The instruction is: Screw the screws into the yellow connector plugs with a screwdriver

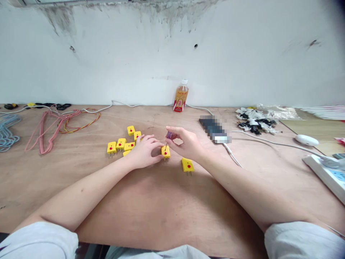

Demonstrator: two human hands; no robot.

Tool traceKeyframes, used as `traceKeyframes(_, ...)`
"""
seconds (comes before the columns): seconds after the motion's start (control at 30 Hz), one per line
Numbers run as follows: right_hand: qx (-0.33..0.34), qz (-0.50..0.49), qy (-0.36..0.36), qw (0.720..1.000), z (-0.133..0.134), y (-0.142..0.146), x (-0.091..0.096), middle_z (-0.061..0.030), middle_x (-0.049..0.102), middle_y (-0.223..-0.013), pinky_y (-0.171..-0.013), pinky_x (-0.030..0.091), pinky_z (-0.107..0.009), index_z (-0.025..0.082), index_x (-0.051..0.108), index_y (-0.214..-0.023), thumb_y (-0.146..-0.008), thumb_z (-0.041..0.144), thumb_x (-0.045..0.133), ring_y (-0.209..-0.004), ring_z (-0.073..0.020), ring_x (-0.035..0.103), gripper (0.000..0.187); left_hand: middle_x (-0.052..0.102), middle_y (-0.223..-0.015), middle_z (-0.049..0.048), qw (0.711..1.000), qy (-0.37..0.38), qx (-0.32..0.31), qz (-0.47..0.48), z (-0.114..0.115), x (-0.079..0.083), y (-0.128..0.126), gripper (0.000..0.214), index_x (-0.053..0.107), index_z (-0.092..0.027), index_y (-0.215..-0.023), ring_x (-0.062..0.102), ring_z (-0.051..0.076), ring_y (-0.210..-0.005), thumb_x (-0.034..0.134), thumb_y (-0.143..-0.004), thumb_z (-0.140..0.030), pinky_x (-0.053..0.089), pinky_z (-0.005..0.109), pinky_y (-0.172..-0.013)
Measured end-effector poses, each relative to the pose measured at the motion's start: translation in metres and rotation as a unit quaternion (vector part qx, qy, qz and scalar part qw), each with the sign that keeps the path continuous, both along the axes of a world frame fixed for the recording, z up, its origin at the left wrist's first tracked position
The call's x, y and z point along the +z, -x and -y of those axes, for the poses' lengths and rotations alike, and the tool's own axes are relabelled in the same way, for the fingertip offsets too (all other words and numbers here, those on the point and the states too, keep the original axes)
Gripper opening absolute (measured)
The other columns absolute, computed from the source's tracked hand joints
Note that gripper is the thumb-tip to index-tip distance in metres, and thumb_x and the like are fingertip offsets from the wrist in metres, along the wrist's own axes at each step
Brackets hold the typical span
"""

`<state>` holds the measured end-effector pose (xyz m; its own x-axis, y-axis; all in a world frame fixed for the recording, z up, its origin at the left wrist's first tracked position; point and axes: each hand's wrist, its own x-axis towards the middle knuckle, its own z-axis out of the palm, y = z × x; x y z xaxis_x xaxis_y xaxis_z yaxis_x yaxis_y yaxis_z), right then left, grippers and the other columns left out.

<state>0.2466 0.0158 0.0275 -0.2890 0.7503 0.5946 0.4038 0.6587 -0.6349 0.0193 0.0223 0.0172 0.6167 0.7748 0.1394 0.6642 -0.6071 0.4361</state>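
Observation:
My right hand [188, 142] pinches a small screwdriver [169, 135] by its purple handle. The thin shaft points down and its tip meets the top face of a yellow plug [165, 154] with a red dot. Thumb and fingertips of my left hand [144, 154] grip that plug from the left, against the table; its metal pins face me. Several more yellow plugs [111, 148] lie left of and partly behind my left hand. Another yellow plug [188, 164] sits alone to the right, below my right wrist, with two pins toward me.
A drink bottle [181, 97] stands by the wall. Right of my hands lie a phone [214, 128] on a white cable, black and white parts [254, 122], a white oval case [306, 140] and a power strip [327, 176]. Pink hangers [51, 126] and blue cords [9, 131] are at left.

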Motion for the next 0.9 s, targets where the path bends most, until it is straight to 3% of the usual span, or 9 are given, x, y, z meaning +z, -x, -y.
traceKeyframes(0.33,-0.063,-0.048,0.007,0.997,-0.002,0.008,-0.005,0.0006,0.074,-0.085,-0.065,0.060,-0.028,0.025,0.063,-0.126,-0.093,0.037,0.073,-0.065,-0.0134,0.066,0.037,0.071,-0.135,0.0041,1.000,-0.006,-0.003,-0.028,0.001,0.001,0.000,0.037,0.071,-0.032,-0.126,0.043,0.038,-0.147,0.072,-0.091,-0.044,0.021,0.064,-0.123)
traceKeyframes(0.5,-0.068,-0.018,-0.014,0.997,0.002,0.013,-0.004,-0.0031,0.076,-0.093,-0.073,0.062,-0.033,0.026,0.065,-0.126,-0.095,0.033,0.071,-0.074,-0.0167,0.070,0.032,0.070,-0.135,0.0044,0.999,-0.012,-0.001,-0.038,0.000,0.001,0.000,0.036,0.070,-0.032,-0.126,0.044,0.038,-0.147,0.071,-0.092,-0.045,0.024,0.063,-0.121)
traceKeyframes(0.67,-0.031,-0.066,-0.012,0.997,0.001,0.014,-0.004,-0.0082,0.076,-0.110,-0.086,0.064,-0.040,0.027,0.062,-0.126,-0.101,0.036,0.061,-0.094,-0.0208,0.075,0.027,0.072,-0.132,0.0054,0.999,-0.007,0.003,-0.042,0.000,0.002,0.000,0.038,0.071,-0.031,-0.124,0.045,0.038,-0.146,0.073,-0.090,-0.046,0.024,0.062,-0.122)
traceKeyframes(0.77,0.034,-0.157,0.045,0.986,0.000,0.014,-0.002,-0.0102,0.073,-0.128,-0.090,0.064,-0.041,0.027,0.059,-0.121,-0.104,0.042,0.056,-0.107,-0.0209,0.075,0.023,0.073,-0.130,0.0048,0.999,-0.004,0.005,-0.043,0.000,0.004,-0.001,0.037,0.071,-0.031,-0.124,0.046,0.038,-0.145,0.073,-0.090,-0.046,0.024,0.062,-0.121)
traceKeyframes(0.9,0.066,-0.198,0.097,0.973,-0.002,0.013,0.003,-0.0043,0.076,-0.108,-0.083,0.064,-0.037,0.028,0.060,-0.115,-0.097,0.045,0.068,-0.095,-0.0183,0.076,0.025,0.072,-0.131,0.0048,0.999,-0.006,0.003,-0.043,0.001,0.004,-0.001,0.036,0.071,-0.032,-0.123,0.046,0.038,-0.144,0.073,-0.091,-0.046,0.025,0.062,-0.119)
